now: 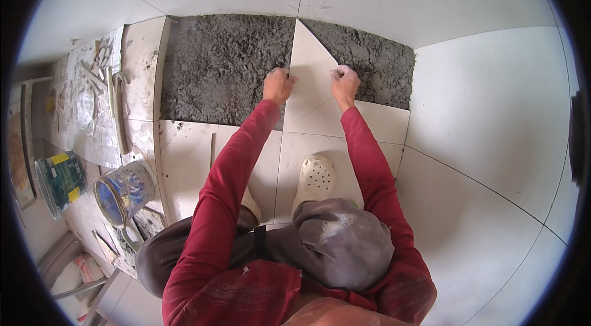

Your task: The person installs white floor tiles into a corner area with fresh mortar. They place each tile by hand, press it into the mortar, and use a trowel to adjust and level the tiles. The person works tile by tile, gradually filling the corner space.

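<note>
While grasping the pale, pointed tile from opposite sides, leans over with both arms stretched forward. Closes the left hand on the left edge; pinches the right edge with the right hand, at the lower end of the slanted side. Aims the tip forward, between two patches of rough grey mortar; cannot tell whether resting on the bed or held just above. Wears red sleeves, dusty grey trousers, pale perforated clogs on the laid floor tiles. On those, left of the left sleeve: a thin strip. Farther left: slender offcuts, a blue-stained bucket, a dark green container. Beyond the mortar and rightward: large pale panels.
</note>
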The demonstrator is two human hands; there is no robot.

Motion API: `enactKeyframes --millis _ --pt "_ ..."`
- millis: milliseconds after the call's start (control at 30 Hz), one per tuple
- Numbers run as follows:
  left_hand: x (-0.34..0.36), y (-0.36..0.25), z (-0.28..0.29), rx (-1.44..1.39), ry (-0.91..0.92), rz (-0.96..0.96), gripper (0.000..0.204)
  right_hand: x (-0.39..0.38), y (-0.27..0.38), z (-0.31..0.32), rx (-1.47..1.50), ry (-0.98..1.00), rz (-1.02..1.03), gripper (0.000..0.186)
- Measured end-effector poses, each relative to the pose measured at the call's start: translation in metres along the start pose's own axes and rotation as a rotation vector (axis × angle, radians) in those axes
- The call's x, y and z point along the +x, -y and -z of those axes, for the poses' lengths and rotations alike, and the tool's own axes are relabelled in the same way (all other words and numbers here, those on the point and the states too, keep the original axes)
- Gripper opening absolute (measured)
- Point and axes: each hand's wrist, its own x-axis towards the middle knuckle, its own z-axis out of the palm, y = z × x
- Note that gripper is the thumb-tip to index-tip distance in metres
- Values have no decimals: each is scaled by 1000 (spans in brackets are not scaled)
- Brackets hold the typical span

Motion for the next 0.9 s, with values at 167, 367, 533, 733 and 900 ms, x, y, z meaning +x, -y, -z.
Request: enactKeyframes --millis 167,367,533,733,900 --pt "0 -3 0 17 16 4 31 0 0 1 -12 -1 -5 24" --pt "0 5 6 -55 46 -10 29 -3 1 2 0 1 31 26" --pt "-5 -2 13 -85 38 -16 27 -7 -1 5 10 -8 53 25" --pt "-8 -4 13 40 50 58 33 -7 7 11 -66 43 73 25" --pt "-8 -6 13 22 63 93 36 -4 2 11 -56 60 81 27"
